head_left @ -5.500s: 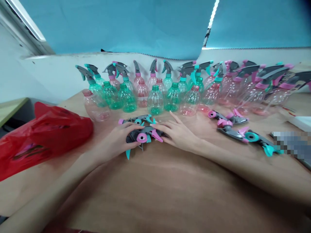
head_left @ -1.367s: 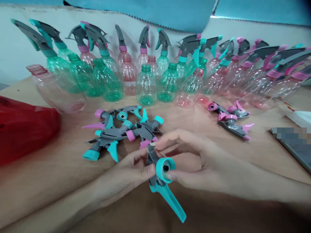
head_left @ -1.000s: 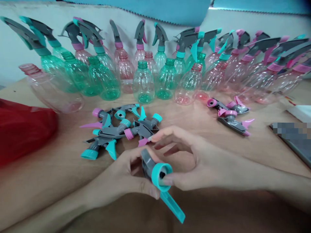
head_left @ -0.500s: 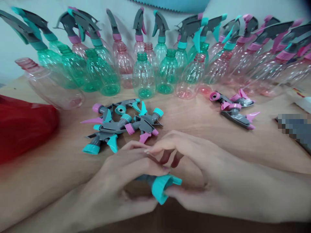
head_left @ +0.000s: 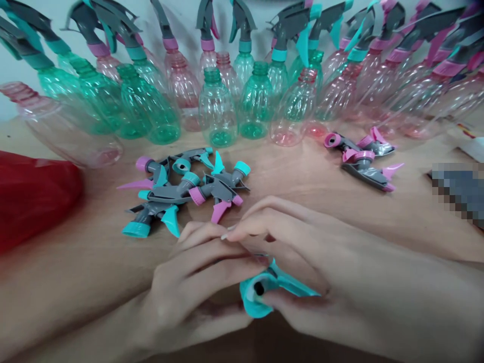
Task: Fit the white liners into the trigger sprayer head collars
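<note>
Close to me, both hands hold one turquoise and grey trigger spray head (head_left: 252, 301), its round collar opening facing me. My left hand (head_left: 196, 282) grips it from the left, thumb under the collar and fingers over the top. From the other side my right hand (head_left: 302, 262) closes on it, the thumb at the collar's rim. The turquoise trigger (head_left: 297, 283) points right, partly behind the right thumb. Most of the grey body is hidden by my fingers. Just beyond lies a pile of loose turquoise, pink and grey spray heads (head_left: 170, 194).
Green and pink bottles line the back, several without tops, such as a clear green bottle (head_left: 218, 108); others carry spray heads. A pink bottle (head_left: 68, 126) leans at left. Pink spray heads (head_left: 363, 161) lie at right near a dark, blurred-out object (head_left: 461, 189). A red bag (head_left: 38, 196) sits left.
The spray head has turned in my hands: its collar opening now faces me more and its trigger shows at right. The view has shifted slightly.
</note>
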